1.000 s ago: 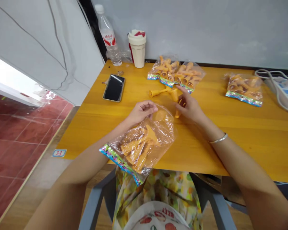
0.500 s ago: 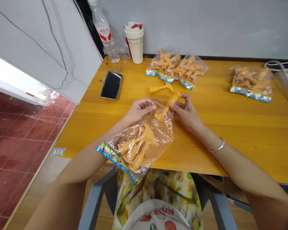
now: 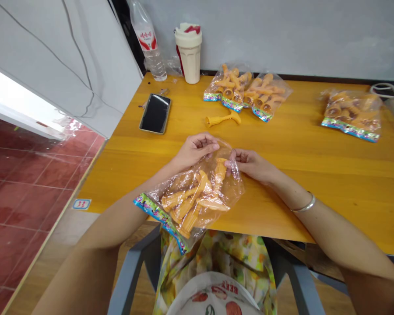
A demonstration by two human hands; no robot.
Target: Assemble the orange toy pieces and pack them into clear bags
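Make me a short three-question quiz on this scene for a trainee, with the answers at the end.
1. Multiple choice: What do the left hand and right hand both hold? A) a towel, B) the clear bag of orange toys, C) a pair of scissors.
2. True or false: The loose toy lies on the table, outside any bag.
3. Short answer: Which is nearer the left hand, the phone or the cup?

Key: 1. B; 2. True; 3. The phone.
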